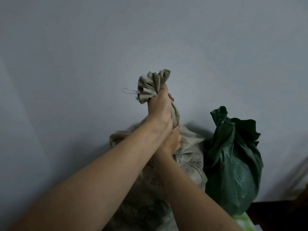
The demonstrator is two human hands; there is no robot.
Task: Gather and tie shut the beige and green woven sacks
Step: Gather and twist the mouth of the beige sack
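Note:
A beige woven sack (191, 165) with faded print stands upright against the wall. Its mouth is bunched into a twisted neck. My left hand (160, 105) grips the neck high up, and the gathered top fans out above my fist with a thin loose thread (129, 91) hanging to the left. My right hand (172, 141) squeezes the neck lower down, just above the sack's bulging body. A dark green woven sack (233, 165) stands right beside it on the right, touching it, its mouth crumpled and loosely gathered.
A plain bluish-grey wall (83, 64) fills the background right behind both sacks. A dark piece of furniture (280, 214) sits at the lower right, with something light green and white (241, 221) at the foot of the green sack.

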